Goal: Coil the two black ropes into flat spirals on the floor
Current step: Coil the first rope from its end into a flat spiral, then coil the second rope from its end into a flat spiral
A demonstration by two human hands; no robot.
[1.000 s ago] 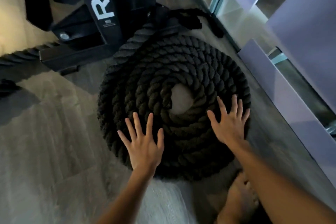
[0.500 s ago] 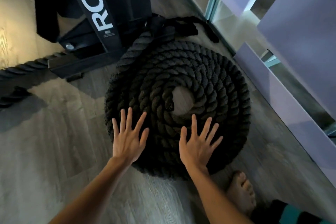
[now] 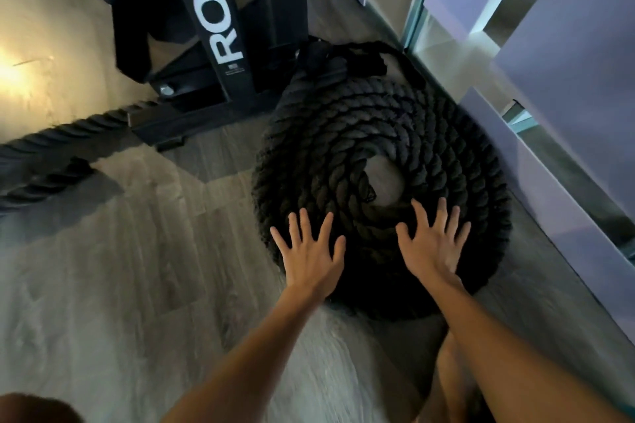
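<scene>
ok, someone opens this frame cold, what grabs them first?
The big flat spiral of black rope fills the middle of the wood floor. The left hand and right hand lie spread on its near edge, fingers straight. Behind the spiral stands a black rack upright with white lettering, and a second rope runs uncoiled off the left edge.
</scene>
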